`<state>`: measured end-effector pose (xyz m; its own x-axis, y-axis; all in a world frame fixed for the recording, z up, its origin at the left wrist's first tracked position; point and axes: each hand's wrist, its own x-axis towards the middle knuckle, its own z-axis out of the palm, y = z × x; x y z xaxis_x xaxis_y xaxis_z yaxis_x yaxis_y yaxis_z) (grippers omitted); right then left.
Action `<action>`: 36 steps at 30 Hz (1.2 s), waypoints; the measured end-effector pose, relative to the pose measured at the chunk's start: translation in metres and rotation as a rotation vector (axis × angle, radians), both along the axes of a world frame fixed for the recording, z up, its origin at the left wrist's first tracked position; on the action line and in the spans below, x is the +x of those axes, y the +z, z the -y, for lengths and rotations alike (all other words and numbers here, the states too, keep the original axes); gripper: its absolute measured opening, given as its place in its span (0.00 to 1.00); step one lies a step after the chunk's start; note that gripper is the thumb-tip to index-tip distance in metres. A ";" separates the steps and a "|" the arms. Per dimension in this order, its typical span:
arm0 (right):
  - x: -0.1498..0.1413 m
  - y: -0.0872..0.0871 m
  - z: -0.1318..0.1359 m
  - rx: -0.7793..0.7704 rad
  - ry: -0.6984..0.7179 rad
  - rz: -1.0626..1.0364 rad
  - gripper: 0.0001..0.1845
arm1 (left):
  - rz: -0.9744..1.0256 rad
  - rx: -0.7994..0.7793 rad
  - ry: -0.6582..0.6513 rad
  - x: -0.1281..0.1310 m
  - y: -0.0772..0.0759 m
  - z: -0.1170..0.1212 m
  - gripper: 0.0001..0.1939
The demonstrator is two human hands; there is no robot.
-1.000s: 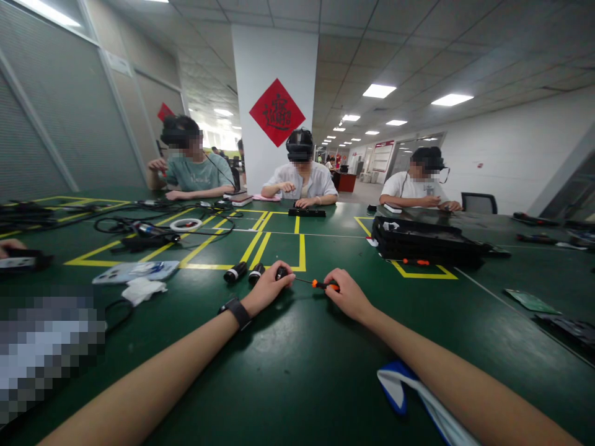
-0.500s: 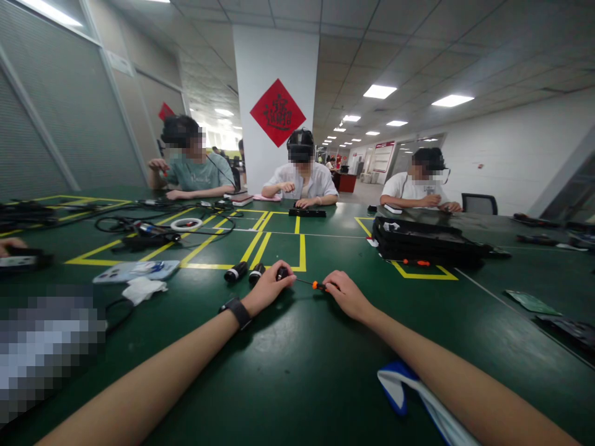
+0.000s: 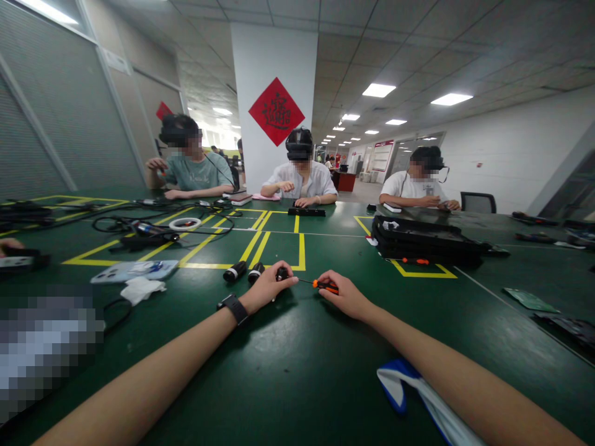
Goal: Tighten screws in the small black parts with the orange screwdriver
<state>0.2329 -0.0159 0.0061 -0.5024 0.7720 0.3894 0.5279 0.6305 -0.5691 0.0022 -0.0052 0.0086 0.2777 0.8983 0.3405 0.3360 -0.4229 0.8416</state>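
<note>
Right hand (image 3: 344,295) pinches the orange-and-black screwdriver (image 3: 326,287) by its handle, shaft aimed at the left hand (image 3: 268,288), whose fingers curl round a black cylinder (image 3: 281,272), seemingly to brace it; two white-banded black cylinders (image 3: 235,271) lie just beside, on the green table (image 3: 297,378).

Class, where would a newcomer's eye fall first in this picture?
Probably the red diamond sign on the white pillar, at upper centre. Below it, over the green table, the right hand grips an orange and black screwdriver, its shaft pointing toward the left hand.
</note>
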 end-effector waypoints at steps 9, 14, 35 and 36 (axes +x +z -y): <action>-0.002 -0.002 -0.002 0.099 -0.002 0.055 0.09 | -0.001 -0.031 0.042 0.001 -0.002 -0.001 0.14; -0.002 -0.003 0.000 0.079 0.004 0.038 0.12 | 0.022 -0.049 0.020 0.001 -0.002 -0.001 0.13; -0.002 -0.004 -0.005 0.059 -0.049 0.005 0.11 | 0.020 -0.052 0.041 0.002 -0.001 0.000 0.13; -0.002 -0.004 -0.006 0.069 -0.045 0.015 0.12 | 0.023 -0.052 0.039 0.002 -0.001 0.000 0.13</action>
